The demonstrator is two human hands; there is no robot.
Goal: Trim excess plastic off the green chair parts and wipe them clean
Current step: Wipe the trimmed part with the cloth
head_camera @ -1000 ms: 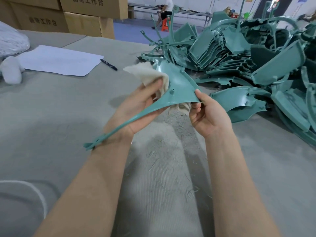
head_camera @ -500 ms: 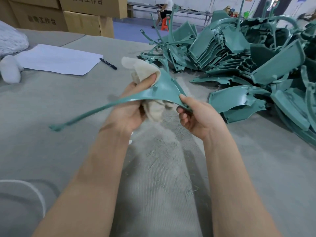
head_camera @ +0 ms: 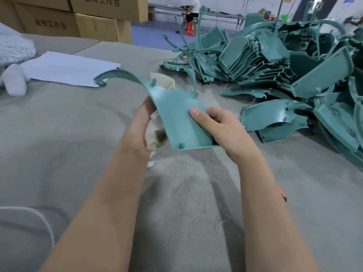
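Note:
A green chair part, a flat panel with a long curved arm reaching up and left, is held above the grey table. My right hand grips the panel's right edge, thumb pressed on its top face. My left hand holds a cream cloth bunched against the panel's left underside; the cloth shows a dark smudge, and another fold of it sticks up behind the panel. Most of my left fingers are hidden by the panel.
A big heap of green chair parts fills the right and back of the table. White paper and a white bundle lie at the left. Cardboard boxes stand behind. Plastic shavings litter the mat near me.
The part has been turned over: its long arm swung from low left up to the far left, and the flat face now points at me. My right thumb moved onto that face.

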